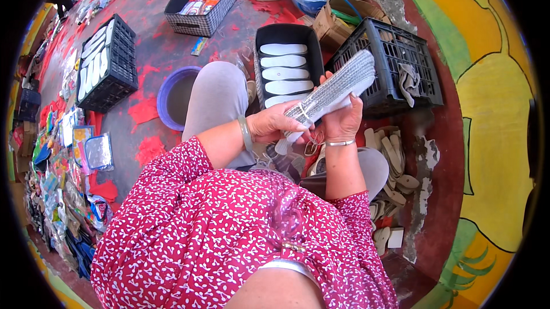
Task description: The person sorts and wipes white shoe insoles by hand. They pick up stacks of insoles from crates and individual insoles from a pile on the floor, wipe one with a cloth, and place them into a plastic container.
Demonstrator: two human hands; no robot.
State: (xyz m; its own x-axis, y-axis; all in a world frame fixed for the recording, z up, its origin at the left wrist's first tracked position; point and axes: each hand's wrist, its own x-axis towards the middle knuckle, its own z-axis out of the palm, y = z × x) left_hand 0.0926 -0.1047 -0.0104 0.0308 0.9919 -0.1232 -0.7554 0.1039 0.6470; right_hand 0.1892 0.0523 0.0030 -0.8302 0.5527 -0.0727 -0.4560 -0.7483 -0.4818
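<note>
A thick stack of white and grey shoe insoles (338, 88) is held up aslant in front of my lap, its layered edges facing up. A thin pale tie goes round the stack near its lower end. My left hand (278, 124) is closed on that lower end, thumb on top by the tie. From the right, my right hand (344, 121) grips the stack's side and underside, partly hidden by it. Just beyond, a dark fabric box (317, 51) holds several white insoles (285, 61) laid in a column.
Right of the box stands a black plastic crate (389, 59) with a grey rag on it. Loose beige soles (395, 165) lie beside my right knee. A purple-rimmed basin (162, 100) sits by my left knee. Farther left is another crate (109, 82) of insoles; a patterned bin (212, 19) stands ahead.
</note>
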